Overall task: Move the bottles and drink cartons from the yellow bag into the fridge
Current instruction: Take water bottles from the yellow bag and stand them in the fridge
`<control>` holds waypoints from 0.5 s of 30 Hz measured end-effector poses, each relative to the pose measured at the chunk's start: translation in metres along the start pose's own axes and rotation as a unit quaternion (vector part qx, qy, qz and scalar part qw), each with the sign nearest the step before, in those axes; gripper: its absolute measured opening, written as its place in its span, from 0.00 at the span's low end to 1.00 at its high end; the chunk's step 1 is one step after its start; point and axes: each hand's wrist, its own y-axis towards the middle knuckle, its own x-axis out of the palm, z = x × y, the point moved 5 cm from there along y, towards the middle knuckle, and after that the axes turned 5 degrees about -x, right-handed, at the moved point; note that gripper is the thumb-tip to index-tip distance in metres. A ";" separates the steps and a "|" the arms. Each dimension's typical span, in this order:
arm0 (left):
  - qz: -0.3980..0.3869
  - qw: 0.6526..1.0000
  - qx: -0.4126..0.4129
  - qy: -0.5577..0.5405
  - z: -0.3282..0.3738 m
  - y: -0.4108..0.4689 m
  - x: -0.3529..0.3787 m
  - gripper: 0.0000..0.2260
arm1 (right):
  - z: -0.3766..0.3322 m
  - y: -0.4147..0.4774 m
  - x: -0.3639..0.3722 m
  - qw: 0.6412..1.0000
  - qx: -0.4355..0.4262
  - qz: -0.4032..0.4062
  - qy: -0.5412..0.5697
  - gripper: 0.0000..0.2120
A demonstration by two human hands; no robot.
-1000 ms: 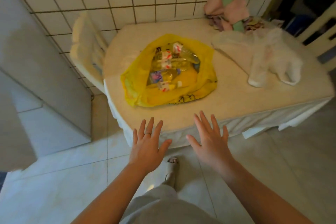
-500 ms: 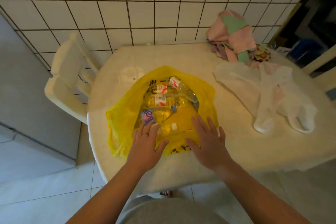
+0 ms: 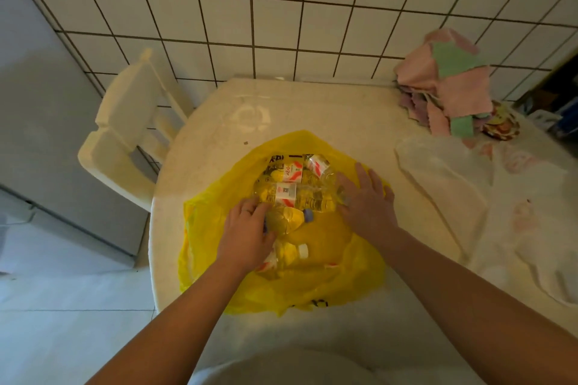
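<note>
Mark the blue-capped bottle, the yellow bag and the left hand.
blue-capped bottle [image 3: 287, 219]: head view, clear body beside the cap.
yellow bag [image 3: 312, 287]: head view, bare near flap.
left hand [image 3: 247, 236]: head view, back of the hand.

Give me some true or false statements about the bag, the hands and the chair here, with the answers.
The yellow bag lies on the table. True.
The left hand grips the blue-capped bottle. True.
The right hand holds a bottle lifted above the bag. False: it rests with fingers spread at the bag's right side.
The white chair stands to the right of the table. False: it stands at the left.
Pink and green cloths are piled at the table's far right corner. True.
</note>
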 end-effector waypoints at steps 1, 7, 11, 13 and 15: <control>0.027 1.000 -0.013 0.006 0.001 0.008 -0.007 0.24 | 0.004 0.009 0.001 1.000 -0.007 -0.009 0.003 0.32; 0.070 0.995 -0.055 0.050 0.009 0.082 -0.032 0.24 | 0.016 0.043 0.002 0.997 -0.059 -0.024 0.038 0.31; -0.026 0.993 -0.067 0.096 0.012 0.134 -0.025 0.27 | 0.023 0.058 -0.003 0.989 -0.104 0.038 0.095 0.21; -0.068 0.992 -0.069 0.086 0.010 0.148 -0.020 0.30 | 0.030 0.069 -0.001 0.986 -0.114 0.061 0.109 0.18; -0.082 0.994 -0.069 0.032 0.007 0.156 -0.016 0.29 | 0.039 0.083 0.000 0.985 -0.111 0.069 0.117 0.21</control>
